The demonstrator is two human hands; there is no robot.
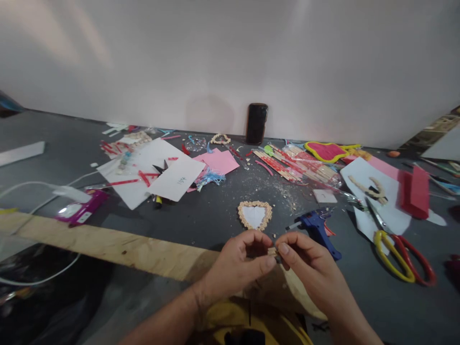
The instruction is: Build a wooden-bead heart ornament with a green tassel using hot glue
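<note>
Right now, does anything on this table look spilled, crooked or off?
Yes: pale crumbs are scattered over the dark tabletop beyond the beaded-looking heart, like spilled debris. On the left, white sheets overlap askew, with dark pointed tips showing beside the top one. Nothing looks clearly damaged.

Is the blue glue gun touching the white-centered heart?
Apart. In the head view, a strip of dark tabletop separates the glue gun from the heart.

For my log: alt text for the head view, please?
Left hand and right hand meet at a small tan piece, below a tan-edged white heart on a dark table. A blue glue gun and scissors lie right; a phone stands behind.
</note>
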